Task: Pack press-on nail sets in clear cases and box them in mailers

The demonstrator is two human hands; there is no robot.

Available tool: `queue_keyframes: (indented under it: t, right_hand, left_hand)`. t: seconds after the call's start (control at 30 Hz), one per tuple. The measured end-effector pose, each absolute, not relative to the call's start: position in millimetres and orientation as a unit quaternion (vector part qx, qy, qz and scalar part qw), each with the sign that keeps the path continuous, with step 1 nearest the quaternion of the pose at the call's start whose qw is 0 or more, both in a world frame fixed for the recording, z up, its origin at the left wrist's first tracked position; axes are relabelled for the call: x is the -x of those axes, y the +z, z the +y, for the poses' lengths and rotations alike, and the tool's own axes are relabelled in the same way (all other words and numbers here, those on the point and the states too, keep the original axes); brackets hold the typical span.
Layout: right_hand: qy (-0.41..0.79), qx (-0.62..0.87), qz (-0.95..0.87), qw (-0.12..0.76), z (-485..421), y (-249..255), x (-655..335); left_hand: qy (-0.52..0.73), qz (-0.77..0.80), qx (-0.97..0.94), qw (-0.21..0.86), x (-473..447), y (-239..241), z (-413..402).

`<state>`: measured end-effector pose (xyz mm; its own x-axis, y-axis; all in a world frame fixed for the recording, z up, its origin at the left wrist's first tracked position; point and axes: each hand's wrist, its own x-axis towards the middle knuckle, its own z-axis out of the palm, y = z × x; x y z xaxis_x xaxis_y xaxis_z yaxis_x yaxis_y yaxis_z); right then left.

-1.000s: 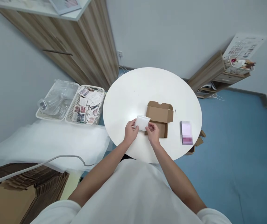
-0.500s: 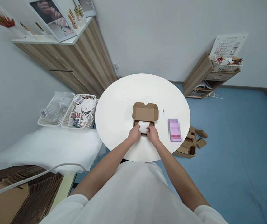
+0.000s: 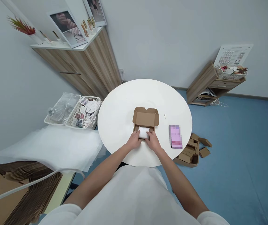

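A small brown cardboard box (image 3: pixel 145 118) lies on the round white table with its lid flap raised toward the far side. In its tray rests a white wrapped packet (image 3: pixel 143 132), flat and roughly rectangular. My left hand (image 3: pixel 133 140) is closed at the packet's left side, fingertips on it and the thumb low by the box's front edge. From the right, my right hand (image 3: pixel 153 141) pinches the packet's other side in the same way. The undersides of both hands are hidden. A phone (image 3: pixel 175 137) with a blurred pink-purple screen lies to the right of the box.
Two white baskets stand left of the table (image 3: pixel 115 103): one with clear plastic bags (image 3: pixel 65 106), one with printed cards (image 3: pixel 84 112). White sheets (image 3: pixel 54 143) lie nearer, above stacked cardboard (image 3: pixel 31 197). An open carton of boxes (image 3: pixel 187 156) sits on the floor at right.
The view has shifted, so the table sits slightly lower in the picture. The packet lies flatter in the tray, and both hands have come a little nearer the box's front edge.
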<state>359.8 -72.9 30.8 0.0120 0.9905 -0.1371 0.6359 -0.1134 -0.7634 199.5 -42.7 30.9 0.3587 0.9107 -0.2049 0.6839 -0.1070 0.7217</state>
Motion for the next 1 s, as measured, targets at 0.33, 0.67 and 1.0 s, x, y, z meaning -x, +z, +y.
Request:
queue_keyframes:
  t: [0.33, 0.67, 1.0]
  right_hand:
    - [0.482, 0.707, -0.389, 0.341, -15, 60, -443]
    - [0.542, 0.656, -0.408, 0.331, 20, 77, -423]
    - [0.492, 0.604, -0.551, 0.300, 4, 77, -428]
  left_hand:
    - [0.250, 0.676, -0.500, 0.479, -166, 60, 27]
    - [0.297, 0.580, -0.496, 0.574, -180, 65, 42]
    - [0.264, 0.583, -0.569, 0.517, -169, 67, 31]
